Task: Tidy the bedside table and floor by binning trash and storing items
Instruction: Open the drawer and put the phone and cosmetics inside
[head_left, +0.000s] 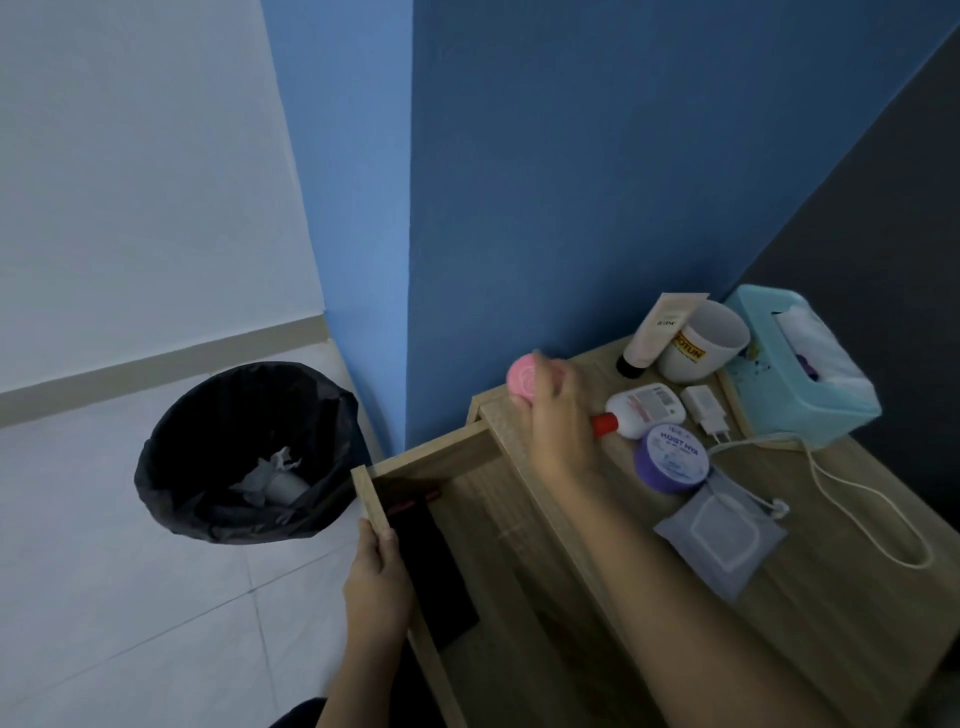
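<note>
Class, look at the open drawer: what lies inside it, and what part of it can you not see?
Inside the drawer lies a flat black item with a reddish strip at its far end. The right forearm and the tabletop cover the rest.

Bin (249, 452) on the floor left of the table (831, 597) — open drawer (498, 545) between — tissue box (795, 374) at the table's back right
</note>
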